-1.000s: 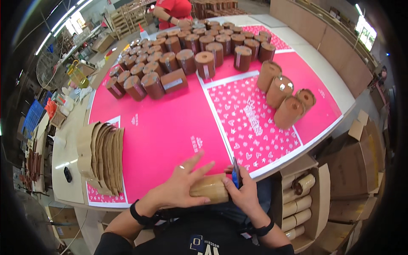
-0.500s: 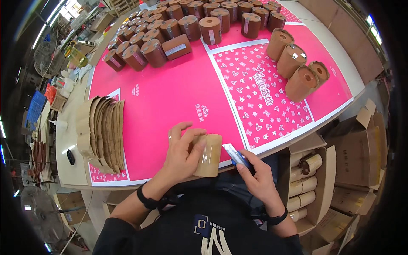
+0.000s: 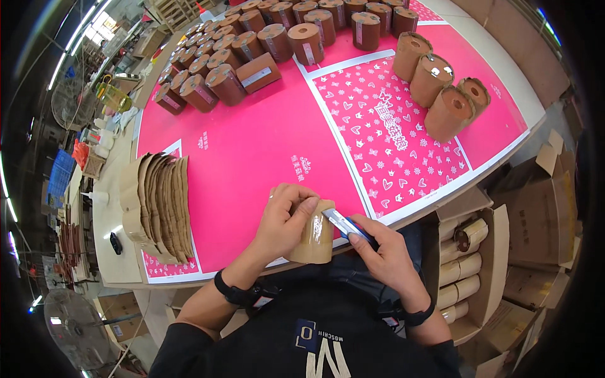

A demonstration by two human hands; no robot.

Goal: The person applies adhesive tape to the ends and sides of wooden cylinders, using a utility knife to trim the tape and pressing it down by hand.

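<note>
A tan roll wrapped in clear tape (image 3: 317,236) stands at the table's near edge, close to my body. My left hand (image 3: 287,217) is closed on its left side, with thumb and fingers near the top rim. In my right hand (image 3: 386,252) is a blue utility knife (image 3: 348,228), its silver front end touching the roll near the upper right rim. Whether the blade cuts into the wrap is too small to tell.
Many brown rolls (image 3: 277,44) fill the far side of the pink-covered table (image 3: 246,145). Several paper-wrapped rolls (image 3: 449,113) stand at the right. A stack of brown paper sheets (image 3: 157,208) lies left. Below right, an open carton (image 3: 495,271) holds tan rolls.
The utility knife has moved left and up from beside the roll to touch its upper rim. My left fingers have closed in around the roll's top. The whole view has shifted slightly.
</note>
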